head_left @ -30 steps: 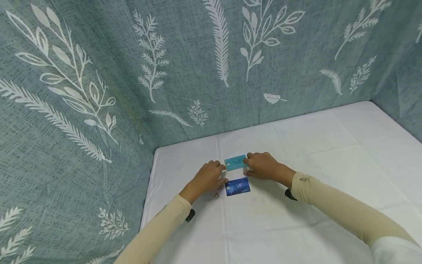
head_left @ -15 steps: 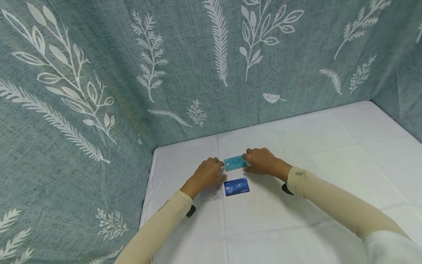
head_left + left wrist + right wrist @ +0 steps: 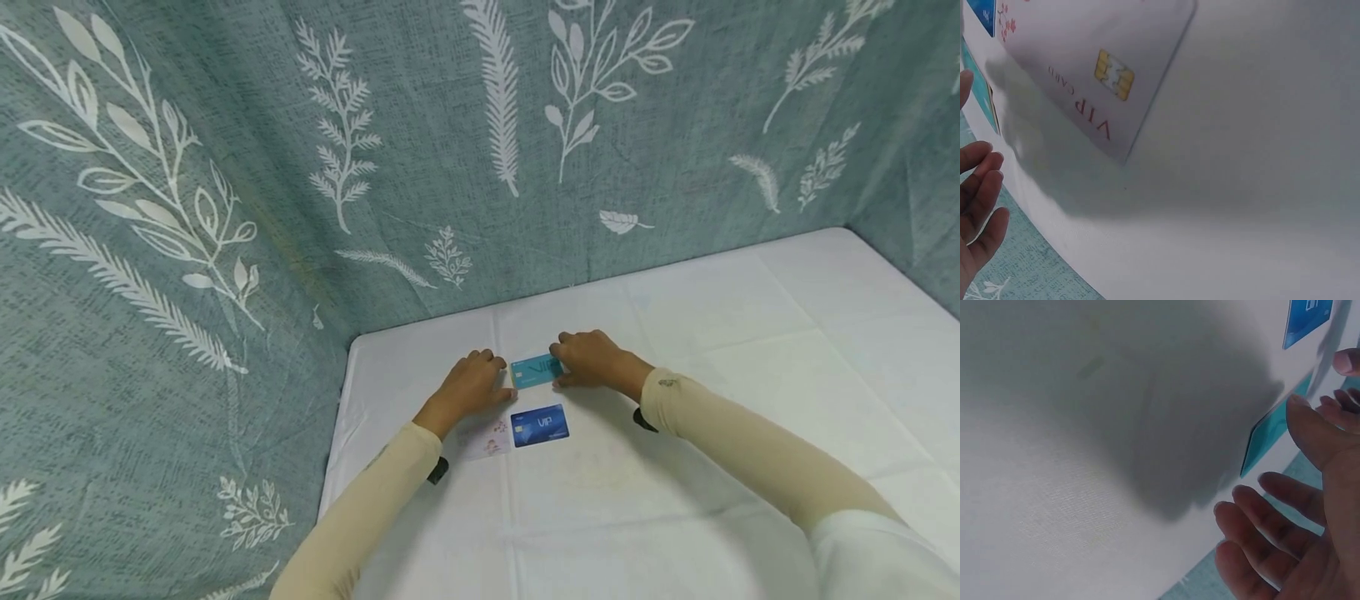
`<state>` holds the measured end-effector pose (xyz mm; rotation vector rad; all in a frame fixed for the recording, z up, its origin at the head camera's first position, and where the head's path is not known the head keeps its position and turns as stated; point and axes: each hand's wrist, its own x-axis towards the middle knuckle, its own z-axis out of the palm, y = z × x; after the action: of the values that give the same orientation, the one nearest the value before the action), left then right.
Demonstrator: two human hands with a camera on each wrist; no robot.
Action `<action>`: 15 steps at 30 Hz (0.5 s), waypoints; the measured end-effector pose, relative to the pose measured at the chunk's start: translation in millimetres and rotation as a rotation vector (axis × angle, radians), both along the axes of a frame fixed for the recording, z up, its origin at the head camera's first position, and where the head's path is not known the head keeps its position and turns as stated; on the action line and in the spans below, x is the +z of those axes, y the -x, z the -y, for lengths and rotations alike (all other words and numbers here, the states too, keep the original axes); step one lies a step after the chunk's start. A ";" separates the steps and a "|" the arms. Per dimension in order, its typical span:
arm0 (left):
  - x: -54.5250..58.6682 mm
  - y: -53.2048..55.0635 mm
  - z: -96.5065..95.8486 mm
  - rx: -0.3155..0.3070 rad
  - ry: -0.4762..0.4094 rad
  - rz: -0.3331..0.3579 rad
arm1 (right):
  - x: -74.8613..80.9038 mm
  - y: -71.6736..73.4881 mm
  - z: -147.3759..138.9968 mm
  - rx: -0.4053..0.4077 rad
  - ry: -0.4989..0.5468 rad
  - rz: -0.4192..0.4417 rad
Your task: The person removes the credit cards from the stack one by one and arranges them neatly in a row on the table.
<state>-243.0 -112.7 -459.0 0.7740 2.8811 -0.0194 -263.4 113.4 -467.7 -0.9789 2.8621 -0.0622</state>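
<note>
A teal VIP card [image 3: 534, 372] lies flat on the white cloth between the two hands. At its left edge is my left hand [image 3: 467, 385], thumb and fingers spread apart; the left wrist view shows those fingers [image 3: 985, 190] gently bent and holding nothing. Around the card's right end, my right hand [image 3: 595, 360] has its fingers loosely extended. Its thumb [image 3: 1310, 428] overlaps the teal card in the right wrist view. A blue VIP card [image 3: 540, 427] lies just below the teal one. Left of the blue card is a pale VIP card [image 3: 1079, 62] with pink flowers, partly shaded by the left hand.
A white cloth with fold creases covers the table [image 3: 735, 350]. Its far edge meets a green curtain [image 3: 420, 167] with white leaf prints, which also hangs along the left side and at the far right.
My left hand has shifted slightly up, uncovering more of the pale flowered card. The right hand has moved slightly left and up over the teal card's right end. The cards stay nearly in place.
</note>
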 end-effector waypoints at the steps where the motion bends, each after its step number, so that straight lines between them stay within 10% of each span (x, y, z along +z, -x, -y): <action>1: -0.3 0.8 -0.5 0.001 -0.003 0.002 | -0.8 0.9 0.4 -0.002 0.000 0.008; 15: -4.5 13.0 -10.2 0.001 0.009 0.059 | 0.6 11.4 4.8 -0.031 -0.026 0.061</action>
<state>-256.0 -102.5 -463.4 0.7585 2.8238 -0.0088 -274.7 108.5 -467.1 -0.9122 2.8151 -0.0563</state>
